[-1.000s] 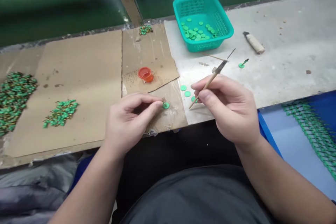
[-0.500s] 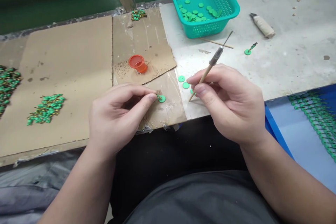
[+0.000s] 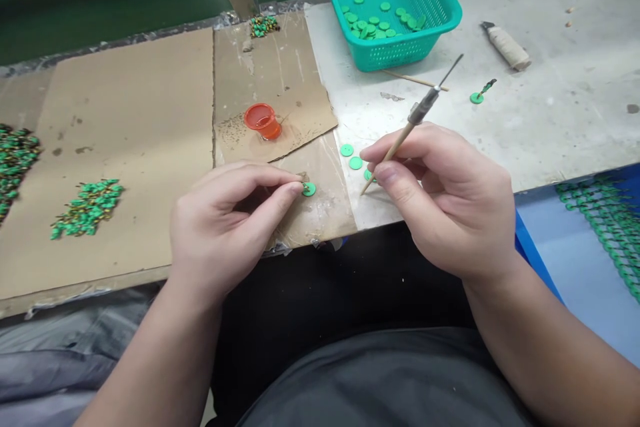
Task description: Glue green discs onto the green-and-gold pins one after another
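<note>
My left hand (image 3: 225, 220) is closed, thumb and forefinger pinching a small green-and-gold piece that is mostly covered by the fingertips. The piece meets a flat green disc (image 3: 310, 189) just beyond the fingertips, low over the worktop. In my right hand (image 3: 450, 200) is a thin wooden stick tool (image 3: 399, 141), gripped like a pen. A grey wrapped collar and a fine metal needle point up and right, while the bare wooden end points down at the table. Several loose green discs (image 3: 355, 163) lie beside my right fingertips, one partly behind the stick.
A red cup (image 3: 263, 121) of liquid stands on cardboard. Behind are a teal basket (image 3: 400, 53) of green discs and a taped cutter (image 3: 507, 47). One disc with a figure (image 3: 477, 97) stands at right. Small green-gold pieces (image 3: 87, 208) are heaped left; finished rows (image 3: 600, 220) fill a tray.
My right hand has shifted slightly right, and the needle end of the stick has moved up and right. My left hand keeps its pinch, a touch further right.
</note>
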A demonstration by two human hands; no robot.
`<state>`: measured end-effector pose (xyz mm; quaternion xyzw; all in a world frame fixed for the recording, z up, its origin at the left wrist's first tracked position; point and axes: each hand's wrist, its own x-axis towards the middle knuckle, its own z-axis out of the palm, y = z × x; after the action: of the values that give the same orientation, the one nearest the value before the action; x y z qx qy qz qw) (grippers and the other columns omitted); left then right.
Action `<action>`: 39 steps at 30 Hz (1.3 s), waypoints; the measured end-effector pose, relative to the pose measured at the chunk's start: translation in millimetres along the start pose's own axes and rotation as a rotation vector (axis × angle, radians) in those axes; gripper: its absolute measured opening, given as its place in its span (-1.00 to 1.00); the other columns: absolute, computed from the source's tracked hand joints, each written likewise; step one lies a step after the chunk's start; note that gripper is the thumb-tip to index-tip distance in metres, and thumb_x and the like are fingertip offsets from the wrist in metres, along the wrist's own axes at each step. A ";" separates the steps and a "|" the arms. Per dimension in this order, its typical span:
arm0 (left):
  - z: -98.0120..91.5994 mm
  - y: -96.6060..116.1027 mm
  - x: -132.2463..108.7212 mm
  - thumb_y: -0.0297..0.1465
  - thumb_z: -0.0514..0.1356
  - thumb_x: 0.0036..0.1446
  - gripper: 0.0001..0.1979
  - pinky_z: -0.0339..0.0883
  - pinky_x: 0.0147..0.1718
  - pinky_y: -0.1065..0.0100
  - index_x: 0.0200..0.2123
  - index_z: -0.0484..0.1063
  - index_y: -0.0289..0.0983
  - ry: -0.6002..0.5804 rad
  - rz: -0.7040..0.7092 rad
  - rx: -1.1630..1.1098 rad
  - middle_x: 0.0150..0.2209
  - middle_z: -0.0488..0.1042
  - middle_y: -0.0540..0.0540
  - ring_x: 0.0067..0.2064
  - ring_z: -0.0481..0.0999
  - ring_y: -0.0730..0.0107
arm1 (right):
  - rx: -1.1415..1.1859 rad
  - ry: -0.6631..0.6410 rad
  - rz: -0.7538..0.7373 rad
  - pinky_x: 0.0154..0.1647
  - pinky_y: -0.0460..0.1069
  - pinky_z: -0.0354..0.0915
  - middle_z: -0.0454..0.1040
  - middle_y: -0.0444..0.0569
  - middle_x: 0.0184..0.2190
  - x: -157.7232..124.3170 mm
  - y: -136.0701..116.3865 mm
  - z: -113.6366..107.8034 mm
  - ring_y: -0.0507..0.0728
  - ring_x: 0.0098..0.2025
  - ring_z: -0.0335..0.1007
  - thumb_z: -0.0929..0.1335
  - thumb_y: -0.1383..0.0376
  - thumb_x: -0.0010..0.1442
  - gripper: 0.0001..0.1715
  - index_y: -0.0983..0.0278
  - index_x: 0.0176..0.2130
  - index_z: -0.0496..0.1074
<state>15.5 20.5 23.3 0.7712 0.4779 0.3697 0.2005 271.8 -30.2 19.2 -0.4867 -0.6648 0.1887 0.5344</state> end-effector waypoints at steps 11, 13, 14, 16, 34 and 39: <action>1.3 -2.3 -3.2 -0.32 0.50 0.42 -0.94 0.67 -0.02 0.29 -0.17 0.82 -0.02 -0.012 0.048 -0.003 -0.13 0.83 0.07 -0.11 0.79 0.31 | -0.165 -0.138 -0.094 0.14 0.14 0.74 0.82 -0.08 -0.05 3.2 -1.1 -5.9 0.24 0.01 0.83 0.45 0.37 0.61 -0.81 0.12 -0.01 0.71; 1.8 -2.7 -3.5 -0.33 0.52 0.40 -0.96 0.67 -0.01 0.34 -0.16 0.83 -0.04 0.000 0.030 -0.012 -0.13 0.84 0.06 -0.11 0.80 0.35 | -0.139 -0.111 -0.079 0.15 0.12 0.73 0.82 -0.09 -0.04 5.9 -2.2 3.6 0.22 0.00 0.82 0.45 0.36 0.62 -0.83 0.13 0.00 0.69; 2.0 -2.7 -3.8 -0.33 0.52 0.39 -0.97 0.66 0.00 0.36 -0.16 0.83 -0.05 0.005 0.012 -0.017 -0.13 0.84 0.06 -0.11 0.80 0.36 | -0.120 -0.105 -0.086 0.16 0.11 0.72 0.82 -0.09 -0.03 7.6 -2.3 9.5 0.20 0.00 0.81 0.44 0.37 0.62 -0.83 0.14 0.01 0.68; 2.4 -2.6 -4.6 -0.33 0.53 0.39 -0.97 0.66 0.00 0.38 -0.14 0.84 -0.07 0.014 -0.027 -0.026 -0.12 0.85 0.05 -0.10 0.81 0.37 | -0.093 -0.122 -0.119 0.20 0.06 0.68 0.82 -0.10 -0.01 11.5 -1.2 21.7 0.16 0.03 0.79 0.43 0.40 0.62 -0.83 0.16 0.03 0.66; 1.8 -5.8 -4.8 -0.40 0.53 0.37 -0.90 0.65 -0.09 0.50 -0.12 0.85 -0.05 0.015 0.016 -0.107 -0.14 0.85 0.10 -0.14 0.82 0.46 | -0.117 -0.160 -0.191 0.05 0.09 0.56 0.77 -0.06 -0.13 17.0 4.1 44.7 0.22 -0.06 0.74 0.43 0.32 0.64 -0.87 0.15 -0.05 0.61; 2.4 -4.8 -4.1 -0.39 0.53 0.37 -0.91 0.66 -0.08 0.47 -0.11 0.85 -0.05 0.011 0.018 -0.113 -0.13 0.85 0.08 -0.13 0.82 0.43 | -0.130 -0.142 -0.199 -0.01 0.07 0.55 0.76 -0.06 -0.17 17.8 3.0 45.4 0.20 -0.13 0.70 0.44 0.31 0.63 -0.87 0.19 -0.07 0.62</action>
<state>13.4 19.2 17.0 0.7607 0.4505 0.4022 0.2378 233.4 -1.5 10.0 -0.4376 -0.7567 0.1253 0.4693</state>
